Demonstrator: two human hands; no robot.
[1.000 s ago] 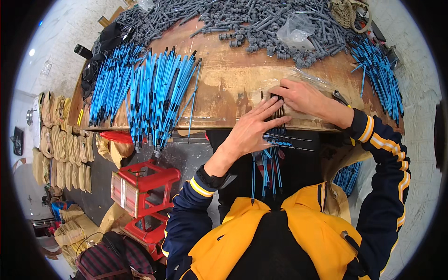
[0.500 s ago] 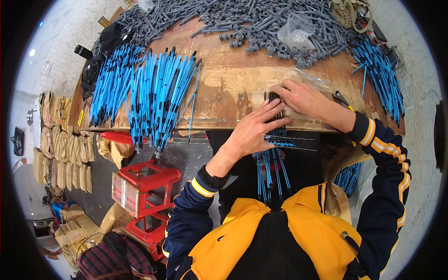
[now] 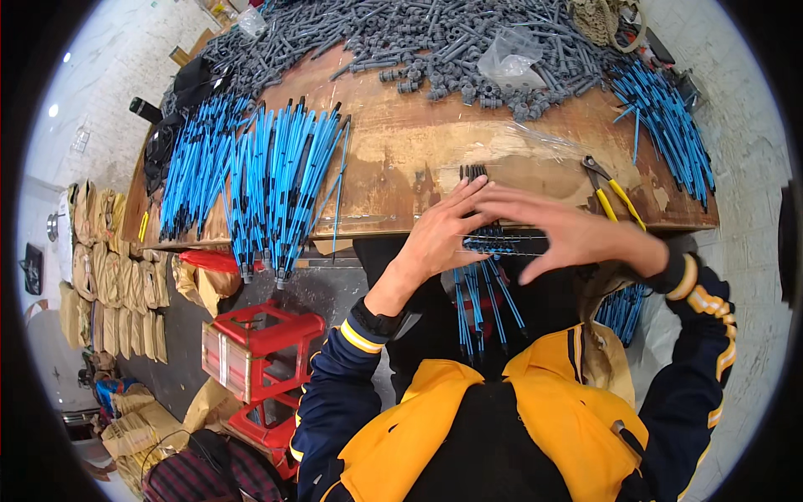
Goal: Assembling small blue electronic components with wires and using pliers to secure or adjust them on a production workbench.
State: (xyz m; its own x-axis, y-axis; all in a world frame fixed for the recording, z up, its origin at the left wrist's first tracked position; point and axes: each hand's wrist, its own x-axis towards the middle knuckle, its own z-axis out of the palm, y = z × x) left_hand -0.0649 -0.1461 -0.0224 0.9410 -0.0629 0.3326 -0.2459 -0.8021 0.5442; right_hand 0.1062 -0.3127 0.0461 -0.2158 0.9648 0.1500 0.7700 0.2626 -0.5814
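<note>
Thin blue rods with black ends lie in a small bundle across the table's front edge, their lower parts hanging over my lap. My left hand rests on the bundle with fingers stretched over it, holding it down against the wood. Black tips stick out beyond those fingers. My right hand is raised just right of the bundle, thumb spread away from the fingers, slightly blurred. Its fingertips overlap the left hand in the picture; whether they touch, I cannot tell. Thin wire-like strands cross the rods beside it.
Pliers with yellow handles lie on the wooden table at right. Blue rods are heaped at left and far right. Grey plastic parts cover the back, with a clear bag. Red stools stand below left.
My right hand has lifted off the rods' black tips and moved toward me, its thumb opening away. The left hand stays on the bundle. The view has shifted slightly.
</note>
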